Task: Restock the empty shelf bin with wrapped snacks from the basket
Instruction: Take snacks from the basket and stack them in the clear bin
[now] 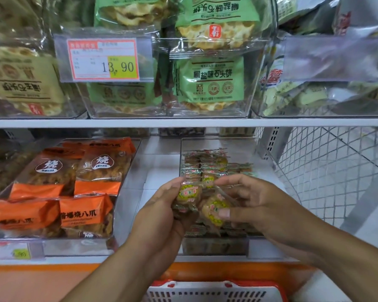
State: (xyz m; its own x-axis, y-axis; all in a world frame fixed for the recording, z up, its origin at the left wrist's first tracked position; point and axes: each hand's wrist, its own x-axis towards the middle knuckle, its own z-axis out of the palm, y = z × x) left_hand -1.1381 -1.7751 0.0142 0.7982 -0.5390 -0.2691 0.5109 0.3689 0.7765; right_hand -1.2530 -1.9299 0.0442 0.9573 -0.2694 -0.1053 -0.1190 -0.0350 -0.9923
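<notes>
The clear shelf bin point(218, 144) on the lower shelf is the landmark here, and it already holds rows of small wrapped snacks point(202, 165) toward its back, so the restocking looks well under way rather than just begun. Above the bin runs the white shelf edge point(183, 122), with tubs of green flatbread packs point(210, 81) and a price label point(103, 59) higher still; left of the bin sits a second clear bin of orange packets point(59, 192), and right of it a white wire mesh panel point(327, 162). Below the bin, at the bottom of the view, is the rim of the red and white basket point(214, 289), presumably kept close under the hands so each load travels a short way. Over the bin's front half, the left hand point(162, 216) is curled around a small stack of snacks, serving as the supply. Just beside it, the right hand point(253, 203) pinches one yellow-labelled snack point(213, 211) under the thumb, fingers loosely spread above, likely peeling it off the stack to lay it in the next row.
</notes>
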